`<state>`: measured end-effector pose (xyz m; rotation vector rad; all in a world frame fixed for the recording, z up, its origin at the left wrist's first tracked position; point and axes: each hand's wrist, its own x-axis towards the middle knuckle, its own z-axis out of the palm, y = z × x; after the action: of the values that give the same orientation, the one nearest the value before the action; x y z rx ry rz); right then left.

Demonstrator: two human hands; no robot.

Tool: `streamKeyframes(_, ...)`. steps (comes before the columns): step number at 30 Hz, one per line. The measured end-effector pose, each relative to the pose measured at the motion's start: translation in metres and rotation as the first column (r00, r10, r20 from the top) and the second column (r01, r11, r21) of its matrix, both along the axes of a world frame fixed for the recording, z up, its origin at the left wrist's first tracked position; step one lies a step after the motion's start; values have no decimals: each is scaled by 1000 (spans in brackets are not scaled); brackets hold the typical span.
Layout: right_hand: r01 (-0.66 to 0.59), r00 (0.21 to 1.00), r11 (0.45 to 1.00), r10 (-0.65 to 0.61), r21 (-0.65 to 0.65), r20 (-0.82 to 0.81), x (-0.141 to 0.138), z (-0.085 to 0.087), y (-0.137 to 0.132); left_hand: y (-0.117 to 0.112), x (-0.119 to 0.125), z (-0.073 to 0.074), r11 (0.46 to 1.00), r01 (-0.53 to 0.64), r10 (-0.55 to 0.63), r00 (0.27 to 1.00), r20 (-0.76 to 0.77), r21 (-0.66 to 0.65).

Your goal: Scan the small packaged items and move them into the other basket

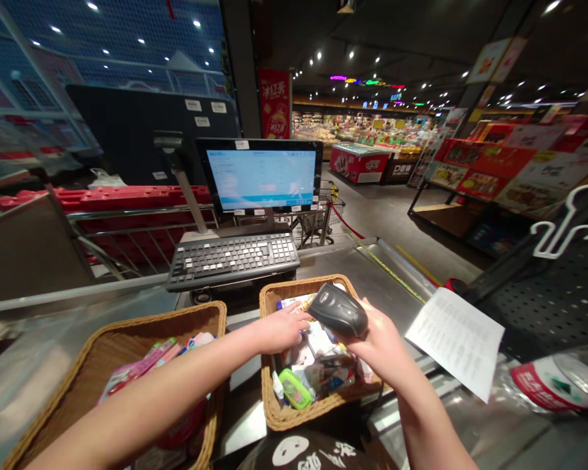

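My right hand is wrapped round a black handheld barcode scanner, which is held above a woven basket in front of me. Into the same basket reaches my left hand, close to the scanner's front end. Its fingers are curled at a white package with coloured print; what lies between them is partly hidden. Small packaged goods fill this basket, among them a bright green item. At the left, under my forearm, a second woven basket holds pink and other colourful packs.
Behind the baskets stand a black keyboard and a lit monitor. To the right lie a printed white sheet and a large clear bottle with a red-and-white label. A white hook hangs on a black perforated panel.
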<state>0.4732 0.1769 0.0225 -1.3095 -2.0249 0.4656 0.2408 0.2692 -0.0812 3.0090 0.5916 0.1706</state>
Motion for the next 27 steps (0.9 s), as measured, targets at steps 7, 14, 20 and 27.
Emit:
streamKeyframes(7, 15, 1000, 999, -15, 42, 12, -9, 3, -3, -6, -43, 35, 999, -45, 46, 999, 14, -19)
streamKeyframes(14, -5, 1000, 999, 7, 53, -29, -26, 8, -4, -22, -78, 65, 960, -278, 269, 936, 225, 9)
streamKeyframes(20, 32, 997, 991, -23, 127, -77, -49, 13, -3, -35, -98, 83, 892, -436, 362, 847, 389, 119)
streamKeyframes(27, 0, 999, 966, 11, 258, -39, -82, 21, -6, -41, -122, 107, 774, -591, 432, 755, 493, 227)
